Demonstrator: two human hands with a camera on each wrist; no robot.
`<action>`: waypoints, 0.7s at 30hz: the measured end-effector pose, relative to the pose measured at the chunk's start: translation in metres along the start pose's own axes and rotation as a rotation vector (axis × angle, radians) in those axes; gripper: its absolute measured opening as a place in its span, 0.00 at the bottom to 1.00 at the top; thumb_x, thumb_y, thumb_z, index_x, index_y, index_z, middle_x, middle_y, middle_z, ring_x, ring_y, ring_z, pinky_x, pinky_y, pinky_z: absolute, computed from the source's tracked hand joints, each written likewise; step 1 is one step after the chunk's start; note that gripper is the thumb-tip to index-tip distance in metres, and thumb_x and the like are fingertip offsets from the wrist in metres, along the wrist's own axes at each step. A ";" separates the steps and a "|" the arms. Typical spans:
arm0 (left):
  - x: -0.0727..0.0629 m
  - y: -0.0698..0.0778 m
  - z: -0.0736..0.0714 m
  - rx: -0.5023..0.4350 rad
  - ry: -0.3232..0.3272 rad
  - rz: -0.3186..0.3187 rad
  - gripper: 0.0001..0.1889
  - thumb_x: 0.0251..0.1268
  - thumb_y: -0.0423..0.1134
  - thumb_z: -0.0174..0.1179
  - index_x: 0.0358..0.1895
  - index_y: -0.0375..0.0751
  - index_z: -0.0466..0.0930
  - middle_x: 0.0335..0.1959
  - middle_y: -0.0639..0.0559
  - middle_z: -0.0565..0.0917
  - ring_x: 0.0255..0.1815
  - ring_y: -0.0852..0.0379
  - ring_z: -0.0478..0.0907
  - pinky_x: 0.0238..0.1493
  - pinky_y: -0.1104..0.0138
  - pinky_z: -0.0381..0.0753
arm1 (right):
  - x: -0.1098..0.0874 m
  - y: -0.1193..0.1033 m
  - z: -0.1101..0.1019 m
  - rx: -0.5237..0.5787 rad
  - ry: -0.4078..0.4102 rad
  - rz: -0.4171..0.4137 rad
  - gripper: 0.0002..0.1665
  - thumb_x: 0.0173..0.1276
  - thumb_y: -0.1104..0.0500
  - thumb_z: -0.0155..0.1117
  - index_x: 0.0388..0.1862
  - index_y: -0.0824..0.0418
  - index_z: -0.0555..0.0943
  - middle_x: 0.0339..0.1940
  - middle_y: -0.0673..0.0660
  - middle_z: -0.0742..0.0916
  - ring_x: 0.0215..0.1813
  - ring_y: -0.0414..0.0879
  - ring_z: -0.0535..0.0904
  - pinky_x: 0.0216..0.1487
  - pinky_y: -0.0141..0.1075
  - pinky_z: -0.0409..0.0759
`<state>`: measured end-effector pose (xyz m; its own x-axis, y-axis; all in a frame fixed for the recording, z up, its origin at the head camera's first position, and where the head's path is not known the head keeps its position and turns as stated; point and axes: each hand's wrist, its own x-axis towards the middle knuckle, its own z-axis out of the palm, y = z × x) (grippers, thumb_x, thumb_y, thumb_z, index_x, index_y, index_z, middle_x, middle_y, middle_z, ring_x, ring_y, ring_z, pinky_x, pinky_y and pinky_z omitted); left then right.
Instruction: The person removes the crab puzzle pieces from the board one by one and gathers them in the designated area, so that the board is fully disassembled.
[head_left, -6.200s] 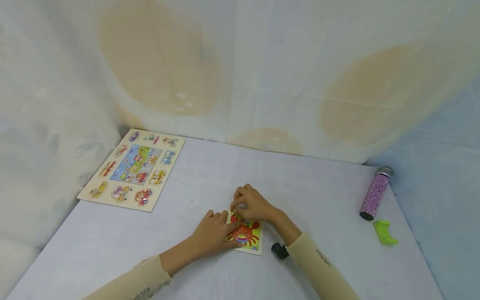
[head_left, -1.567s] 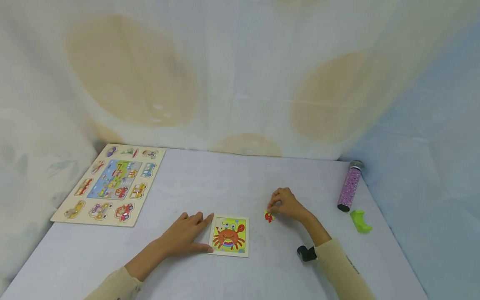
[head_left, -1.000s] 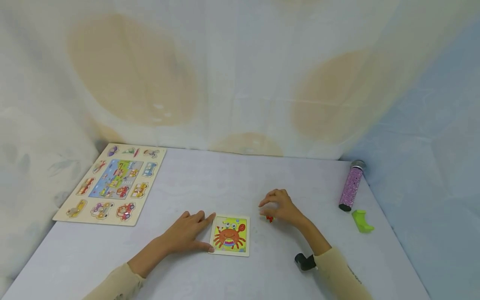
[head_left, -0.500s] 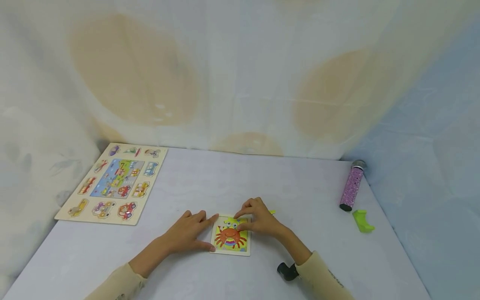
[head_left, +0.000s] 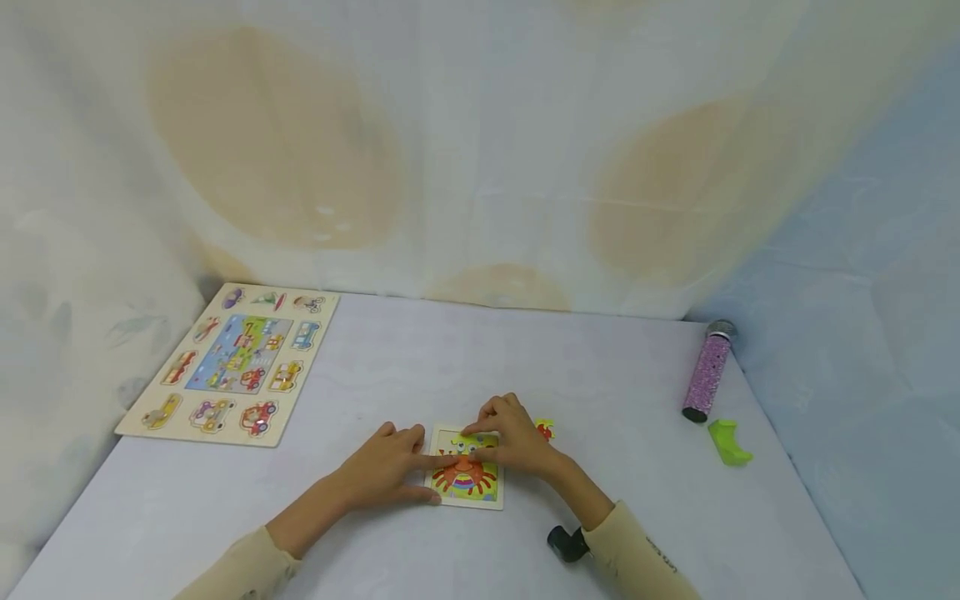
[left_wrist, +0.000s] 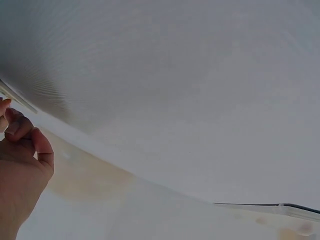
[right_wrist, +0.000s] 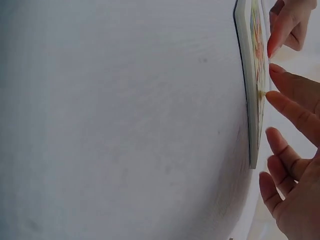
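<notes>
A small framed crab jigsaw puzzle lies flat on the white table between both hands. My left hand lies at its left side, the straight index finger reaching over the crab and touching the picture, the thumb at the lower left corner. From the right, my right hand sets its thumb and index fingertips apart on the puzzle's upper part; the right wrist view shows these fingertips right at the puzzle's face. One loose red-and-yellow puzzle piece lies on the table beside the right hand, partly hidden by it.
A larger wooden vehicle puzzle board lies at the back left. Toward the right edge are a pink glittery microphone and a light green curved block. A black device sits at the right sleeve. Pale curtains hang behind the table.
My right hand has left the loose piece and moved left onto the puzzle. My left index finger has shifted from the frame's edge onto the crab picture. The loose piece stays on the table.
</notes>
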<state>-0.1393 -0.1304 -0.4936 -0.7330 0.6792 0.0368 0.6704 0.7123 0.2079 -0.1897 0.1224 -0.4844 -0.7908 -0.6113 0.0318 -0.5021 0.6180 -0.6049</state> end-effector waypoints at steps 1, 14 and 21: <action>0.001 0.001 0.000 0.004 0.000 0.008 0.31 0.59 0.70 0.58 0.68 0.77 0.70 0.37 0.59 0.68 0.33 0.64 0.61 0.40 0.66 0.56 | 0.000 0.000 0.000 -0.011 -0.001 -0.001 0.18 0.58 0.55 0.76 0.49 0.54 0.89 0.41 0.49 0.76 0.51 0.45 0.63 0.52 0.42 0.63; 0.008 0.006 0.003 0.067 -0.042 0.064 0.32 0.62 0.73 0.51 0.70 0.77 0.65 0.36 0.58 0.68 0.33 0.63 0.61 0.39 0.66 0.56 | 0.006 -0.001 0.000 -0.233 -0.012 -0.094 0.16 0.61 0.47 0.73 0.48 0.45 0.89 0.43 0.48 0.75 0.52 0.45 0.63 0.55 0.42 0.65; 0.008 0.006 0.004 0.072 -0.033 0.071 0.33 0.62 0.74 0.49 0.71 0.77 0.64 0.37 0.57 0.69 0.33 0.63 0.62 0.39 0.66 0.56 | 0.012 -0.001 -0.004 -0.312 -0.009 -0.189 0.14 0.62 0.46 0.72 0.46 0.46 0.89 0.43 0.50 0.75 0.51 0.48 0.65 0.53 0.42 0.65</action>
<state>-0.1409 -0.1202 -0.4966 -0.6803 0.7327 0.0161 0.7276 0.6726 0.1353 -0.1999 0.1170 -0.4804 -0.6713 -0.7327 0.1122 -0.7230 0.6139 -0.3170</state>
